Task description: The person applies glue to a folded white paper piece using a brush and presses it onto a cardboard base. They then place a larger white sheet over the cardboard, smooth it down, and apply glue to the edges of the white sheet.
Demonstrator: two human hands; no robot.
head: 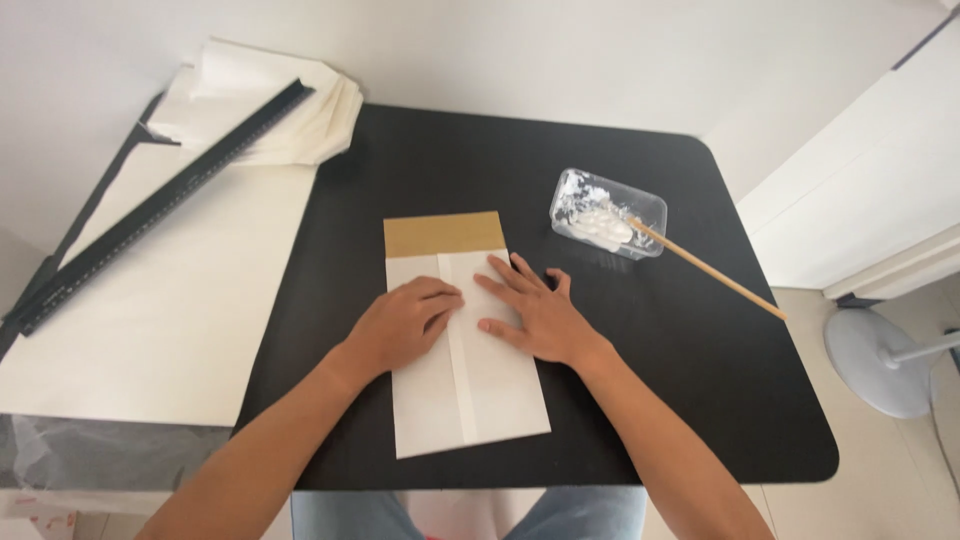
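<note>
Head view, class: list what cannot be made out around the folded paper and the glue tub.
- Folded white paper: its middle seam is hidden under the left hand and right hand.
- Wooden stick: its tip is buried in white paste inside the clear tub.
- Black ruler: markings too small.

matt white paper sheet (468,385), matt black table (640,400), clear glossy plastic tub (607,212)

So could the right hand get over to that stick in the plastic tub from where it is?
Probably yes: the right hand lies flat on the folded paper, and only bare black table lies between it and the stick.
</note>
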